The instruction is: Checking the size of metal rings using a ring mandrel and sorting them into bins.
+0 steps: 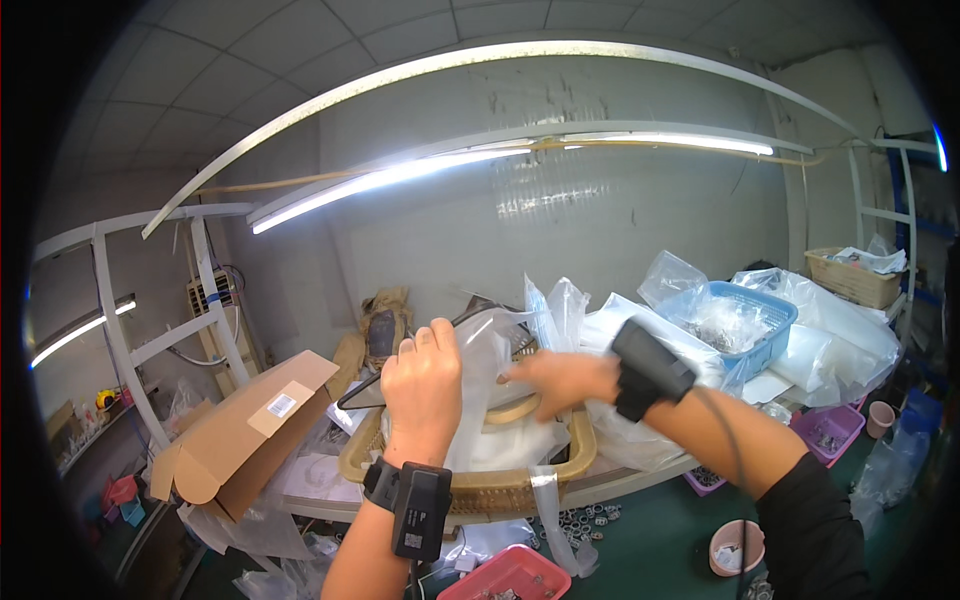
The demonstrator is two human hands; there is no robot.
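My left hand (424, 375) is closed in a fist, raised over the near left part of a yellow plastic basket (520, 492). A translucent plastic bag (485, 350) runs up beside it and seems gripped at its edge. A thin dark bar (360, 394) sticks out left of the fist; whether it is held, I cannot tell. My right hand (565, 383), blurred by motion, reaches in from the right over the basket. Its fingers are apart, close to the bag, with nothing visible in them. More whitish plastic (510, 447) lies in the basket.
An open cardboard box (255, 425) leans at the left. A blue basket (760, 340) with bagged parts stands at the right among plastic sheets. Below the bench edge are a pink tray (510, 575), a pink bucket (737, 547), a purple basket (832, 435) and scattered metal rings (585, 522).
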